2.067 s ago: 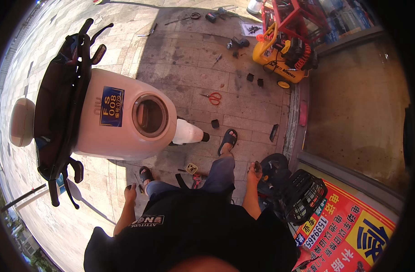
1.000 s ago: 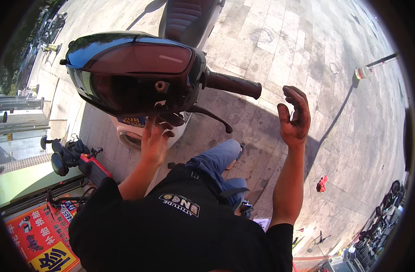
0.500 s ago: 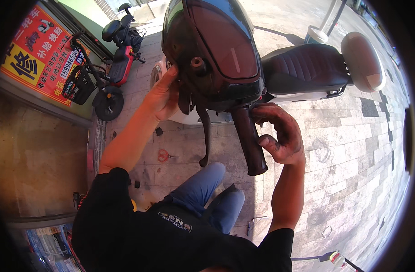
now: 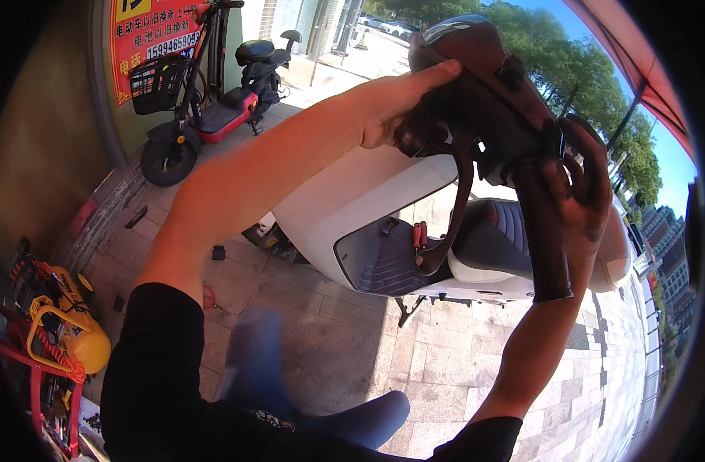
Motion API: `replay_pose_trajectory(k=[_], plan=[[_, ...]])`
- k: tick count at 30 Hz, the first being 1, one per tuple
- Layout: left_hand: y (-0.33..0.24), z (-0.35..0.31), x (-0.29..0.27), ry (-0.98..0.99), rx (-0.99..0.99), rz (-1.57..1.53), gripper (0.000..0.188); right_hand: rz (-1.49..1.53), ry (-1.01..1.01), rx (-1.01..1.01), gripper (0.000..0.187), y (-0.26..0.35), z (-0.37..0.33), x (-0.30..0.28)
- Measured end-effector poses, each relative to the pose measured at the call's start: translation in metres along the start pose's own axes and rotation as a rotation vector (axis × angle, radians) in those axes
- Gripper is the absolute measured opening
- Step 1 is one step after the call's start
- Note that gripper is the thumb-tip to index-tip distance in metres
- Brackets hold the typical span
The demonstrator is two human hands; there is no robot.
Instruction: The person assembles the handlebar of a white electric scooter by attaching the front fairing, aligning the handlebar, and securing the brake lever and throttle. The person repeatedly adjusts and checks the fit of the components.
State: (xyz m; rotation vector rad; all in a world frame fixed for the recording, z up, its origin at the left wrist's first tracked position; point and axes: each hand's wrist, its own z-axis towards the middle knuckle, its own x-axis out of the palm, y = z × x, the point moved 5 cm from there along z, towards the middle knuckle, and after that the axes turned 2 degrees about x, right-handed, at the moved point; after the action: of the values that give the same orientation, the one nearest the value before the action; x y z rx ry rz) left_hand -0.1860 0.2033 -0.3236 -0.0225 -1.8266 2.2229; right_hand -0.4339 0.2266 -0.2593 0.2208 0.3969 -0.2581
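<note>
Both left hand (image 4: pixel 391 108) and right hand (image 4: pixel 589 185) grip the scooter's (image 4: pixel 329 208) handlebar (image 4: pixel 506 112). Paving (image 4: pixel 445 358) lies beneath the scooter, trees (image 4: pixel 595 81) beyond.

Black short-sleeved shirt (image 4: pixel 183 427), blue trousers (image 4: pixel 256 354)
From my remote post I make out a small pale print (image 4: pixel 272 420) on its front; both sleeves (image 4: pixel 164 339) look plain.

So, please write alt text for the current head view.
A person's left hand touches the dark handlebar housing of a white scooter; the right hand is at its grip. At left: a red scooter and a yellow compressor.
</note>
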Motion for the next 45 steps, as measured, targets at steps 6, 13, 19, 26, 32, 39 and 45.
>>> replay_pose_trajectory(k=[6, 13, 19, 26, 32, 39, 45], plan=[[0.002, 0.017, -0.006, -0.094, 0.047, -0.045, 0.073, -0.207, 0.179, -0.219, 0.099, 0.024, 0.033, 0.011], [0.008, 0.021, -0.045, -0.099, 0.026, 0.014, 0.078, -0.301, 0.255, -0.111, 0.104, 0.036, 0.044, 0.030], [-0.012, 0.044, -0.055, -0.148, 0.447, -0.081, 0.105, -0.157, 0.294, -0.020, 0.096, 0.029, 0.040, 0.032], [-0.016, 0.047, -0.059, -0.038, 0.444, 0.044, 0.092, 0.020, 0.374, -0.004, 0.094, 0.034, 0.041, 0.039], [-0.024, 0.052, -0.046, -0.058, 0.619, 0.065, 0.071, -0.019, 0.331, 0.016, 0.090, 0.030, 0.041, 0.035], [-0.016, 0.057, -0.043, -0.061, 0.806, 0.134, 0.084, -0.216, 0.189, -0.153, 0.089, 0.028, 0.039, 0.031], [-0.022, 0.051, -0.033, -0.228, 1.108, 0.277, 0.100, -0.194, 0.146, -0.135, 0.085, 0.029, 0.038, 0.026]])
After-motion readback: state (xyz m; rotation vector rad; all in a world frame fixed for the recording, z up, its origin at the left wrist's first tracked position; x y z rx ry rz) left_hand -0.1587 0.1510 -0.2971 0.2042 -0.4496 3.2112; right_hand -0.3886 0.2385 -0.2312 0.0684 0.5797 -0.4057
